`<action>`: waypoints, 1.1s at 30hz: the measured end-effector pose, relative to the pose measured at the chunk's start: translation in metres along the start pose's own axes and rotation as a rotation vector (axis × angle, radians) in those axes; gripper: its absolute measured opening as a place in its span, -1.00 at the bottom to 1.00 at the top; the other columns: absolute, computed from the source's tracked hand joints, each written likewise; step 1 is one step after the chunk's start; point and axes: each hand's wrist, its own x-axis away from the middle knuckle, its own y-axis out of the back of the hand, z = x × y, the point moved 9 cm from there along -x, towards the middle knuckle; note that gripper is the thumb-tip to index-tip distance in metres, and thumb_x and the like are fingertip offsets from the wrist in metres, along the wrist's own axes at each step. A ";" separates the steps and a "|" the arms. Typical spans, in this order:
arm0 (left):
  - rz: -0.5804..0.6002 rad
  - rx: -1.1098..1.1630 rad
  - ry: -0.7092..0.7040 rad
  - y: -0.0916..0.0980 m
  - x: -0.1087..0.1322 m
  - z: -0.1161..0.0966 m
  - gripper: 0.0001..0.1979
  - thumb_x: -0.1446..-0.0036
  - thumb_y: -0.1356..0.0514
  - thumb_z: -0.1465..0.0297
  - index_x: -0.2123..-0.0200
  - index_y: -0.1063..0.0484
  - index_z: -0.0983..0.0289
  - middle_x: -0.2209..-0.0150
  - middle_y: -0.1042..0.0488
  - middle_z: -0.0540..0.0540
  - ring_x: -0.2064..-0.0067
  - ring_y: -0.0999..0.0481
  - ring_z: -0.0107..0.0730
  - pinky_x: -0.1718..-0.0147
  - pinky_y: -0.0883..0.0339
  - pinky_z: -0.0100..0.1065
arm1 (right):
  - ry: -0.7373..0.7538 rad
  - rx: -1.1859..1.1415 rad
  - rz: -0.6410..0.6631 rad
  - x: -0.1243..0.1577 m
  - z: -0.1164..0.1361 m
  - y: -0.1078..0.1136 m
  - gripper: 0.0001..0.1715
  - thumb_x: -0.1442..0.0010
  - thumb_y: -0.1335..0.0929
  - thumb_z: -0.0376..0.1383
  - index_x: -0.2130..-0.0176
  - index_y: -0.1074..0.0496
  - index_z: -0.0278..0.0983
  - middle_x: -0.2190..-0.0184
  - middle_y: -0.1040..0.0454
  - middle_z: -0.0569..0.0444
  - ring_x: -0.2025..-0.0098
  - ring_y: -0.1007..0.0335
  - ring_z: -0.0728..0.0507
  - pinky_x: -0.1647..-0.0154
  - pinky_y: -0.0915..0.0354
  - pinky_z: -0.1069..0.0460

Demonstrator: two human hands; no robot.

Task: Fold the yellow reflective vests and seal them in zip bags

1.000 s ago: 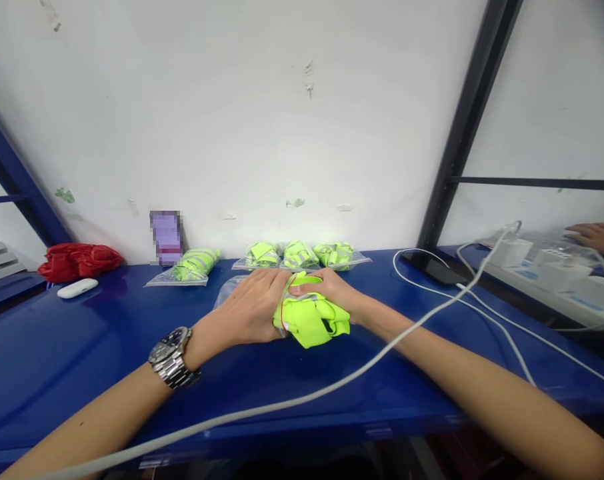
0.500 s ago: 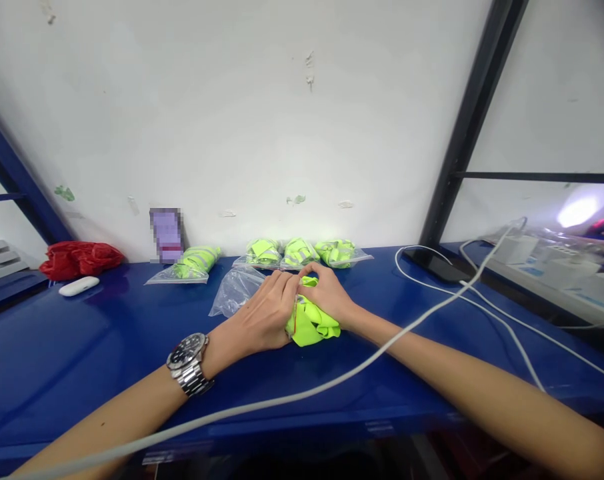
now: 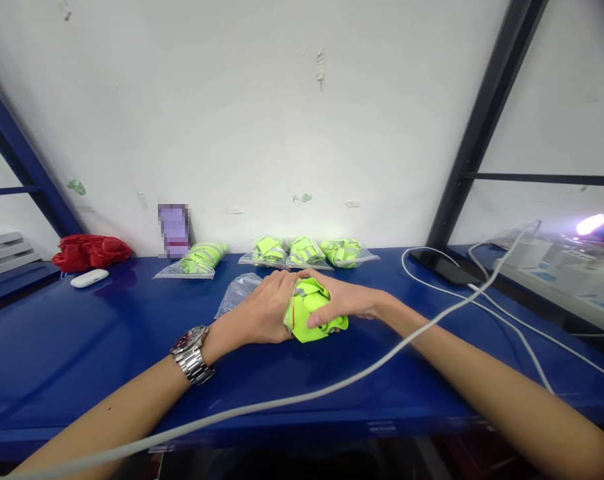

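Note:
A bundled neon-yellow vest (image 3: 309,312) with grey reflective strips lies on the blue table (image 3: 82,360), half inside the mouth of a clear plastic bag (image 3: 236,295). My left hand (image 3: 262,310), with a metal watch on the wrist, grips the bag's opening against the bundle's left side. My right hand (image 3: 345,303) wraps over the bundle from the right, thumb pressed on its front.
Several bagged neon vests (image 3: 305,251) lie in a row by the white wall, one more (image 3: 198,259) further left. A red bag (image 3: 92,250) and a white case (image 3: 89,278) sit far left. A white cable (image 3: 332,387) crosses the table; a phone (image 3: 439,265) and chargers (image 3: 557,263) lie right.
My right hand has shifted from the top of the bundle to grip around its right side. The bundle sits more compact between both hands. The other person's hand at the right is gone.

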 end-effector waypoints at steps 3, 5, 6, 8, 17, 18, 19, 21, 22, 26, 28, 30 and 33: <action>-0.001 -0.006 0.004 0.000 0.002 -0.001 -0.49 -0.06 -0.21 0.23 -0.02 -0.15 0.32 0.13 -0.34 0.22 0.11 -0.38 -0.12 0.11 -0.33 -0.12 | 0.062 0.218 -0.002 -0.002 0.001 0.000 0.00 0.19 -0.58 -0.22 -0.16 -0.18 -0.20 -0.06 -0.35 -0.02 -0.03 -0.34 -0.20 0.01 -0.36 -0.07; 0.004 -0.005 0.020 -0.001 0.003 0.001 -0.47 -0.06 -0.22 0.21 -0.02 -0.14 0.31 0.12 -0.33 0.23 0.09 -0.39 -0.10 0.11 -0.34 -0.11 | 0.095 0.328 -0.072 -0.006 0.001 0.003 -0.12 0.16 -0.56 -0.21 -0.11 -0.25 -0.24 0.00 -0.39 -0.03 0.03 -0.36 -0.21 0.05 -0.36 -0.10; 0.008 -0.006 0.028 -0.002 0.003 0.001 -0.45 -0.06 -0.22 0.20 -0.04 -0.12 0.32 0.10 -0.33 0.25 0.07 -0.38 -0.08 0.09 -0.34 -0.09 | 0.108 0.367 -0.114 -0.007 0.001 0.004 -0.19 0.13 -0.55 -0.21 -0.07 -0.29 -0.26 0.04 -0.42 -0.03 0.07 -0.38 -0.21 0.08 -0.37 -0.10; 0.013 -0.008 0.030 -0.003 0.004 0.002 -0.40 -0.08 -0.22 0.20 -0.08 -0.08 0.33 0.05 -0.31 0.29 0.01 -0.37 -0.04 0.05 -0.33 -0.05 | 0.127 0.392 -0.180 -0.009 0.001 0.005 -0.31 0.08 -0.52 -0.21 -0.02 -0.34 -0.31 0.09 -0.45 -0.04 0.11 -0.39 -0.22 0.10 -0.36 -0.11; -0.063 -0.038 0.008 -0.007 0.003 -0.002 -0.52 -0.11 -0.17 0.37 -0.06 -0.10 0.33 0.00 -0.30 0.34 -0.07 -0.32 0.02 0.01 -0.32 0.00 | 0.126 0.281 -0.323 -0.008 0.005 0.007 0.13 0.14 -0.52 -0.24 -0.29 0.01 -0.30 -0.13 -0.29 -0.13 -0.12 -0.27 -0.26 -0.10 -0.24 -0.13; -0.063 -0.036 0.013 -0.007 0.003 -0.002 -0.51 -0.10 -0.17 0.37 -0.07 -0.09 0.33 0.01 -0.31 0.33 -0.07 -0.33 0.01 0.01 -0.33 0.00 | 0.132 0.284 -0.336 -0.009 0.005 0.008 0.11 0.15 -0.52 -0.25 -0.28 -0.02 -0.29 -0.14 -0.27 -0.12 -0.13 -0.25 -0.26 -0.12 -0.22 -0.13; -0.062 -0.036 0.015 -0.007 0.003 -0.002 -0.49 -0.09 -0.18 0.38 -0.08 -0.09 0.32 0.01 -0.31 0.33 -0.06 -0.33 0.01 0.01 -0.33 0.01 | 0.134 0.284 -0.349 -0.010 0.005 0.009 0.08 0.15 -0.52 -0.26 -0.26 -0.05 -0.28 -0.14 -0.27 -0.11 -0.14 -0.24 -0.26 -0.13 -0.20 -0.13; -0.053 -0.042 0.014 -0.007 0.003 -0.002 -0.42 -0.06 -0.18 0.42 -0.13 -0.06 0.31 -0.02 -0.30 0.32 -0.07 -0.33 0.02 0.01 -0.33 0.02 | 0.131 0.258 -0.374 -0.013 0.001 0.009 -0.01 0.16 -0.51 -0.27 -0.19 -0.11 -0.26 -0.08 -0.32 -0.07 -0.08 -0.28 -0.24 -0.08 -0.24 -0.11; -0.045 -0.048 0.012 -0.007 0.003 -0.002 -0.38 -0.04 -0.18 0.44 -0.16 -0.04 0.31 -0.04 -0.30 0.33 -0.08 -0.32 0.03 0.01 -0.32 0.03 | 0.128 0.223 -0.377 -0.014 -0.002 0.009 -0.08 0.16 -0.51 -0.29 -0.14 -0.14 -0.25 -0.03 -0.35 -0.04 -0.03 -0.32 -0.22 -0.02 -0.27 -0.10; -0.006 -0.052 -0.006 -0.009 0.004 -0.002 -0.30 -0.03 -0.16 0.49 -0.23 0.05 0.35 -0.10 -0.27 0.36 -0.12 -0.29 0.03 -0.03 -0.29 0.02 | 0.119 -0.004 -0.357 -0.018 -0.012 0.002 -0.28 0.17 -0.51 -0.30 0.03 -0.20 -0.21 0.23 -0.41 0.12 0.24 -0.38 -0.11 0.25 -0.34 0.00; 0.003 -0.024 -0.008 -0.009 0.005 -0.003 -0.28 -0.04 -0.17 0.48 -0.24 0.06 0.33 -0.09 -0.28 0.34 -0.10 -0.30 0.02 -0.03 -0.29 0.00 | 0.082 -0.116 -0.349 -0.019 -0.016 0.000 -0.31 0.20 -0.52 -0.31 0.10 -0.21 -0.20 0.31 -0.40 0.17 0.30 -0.38 -0.09 0.31 -0.34 0.02; 0.000 0.014 0.001 -0.008 0.005 -0.005 -0.28 -0.06 -0.20 0.42 -0.24 0.06 0.30 -0.07 -0.30 0.31 -0.08 -0.32 0.01 -0.01 -0.30 -0.01 | 0.023 -0.179 -0.330 -0.020 -0.021 -0.002 -0.35 0.23 -0.51 -0.34 0.15 -0.22 -0.20 0.36 -0.40 0.19 0.33 -0.39 -0.09 0.34 -0.34 0.03; 0.000 0.051 0.017 -0.005 0.004 -0.009 -0.26 -0.05 -0.25 0.34 -0.23 0.02 0.28 -0.07 -0.31 0.30 -0.08 -0.34 0.01 -0.01 -0.31 -0.03 | -0.020 -0.191 -0.257 -0.020 -0.021 -0.003 -0.43 0.23 -0.49 -0.38 0.18 -0.28 -0.21 0.39 -0.40 0.20 0.37 -0.40 -0.07 0.38 -0.34 0.04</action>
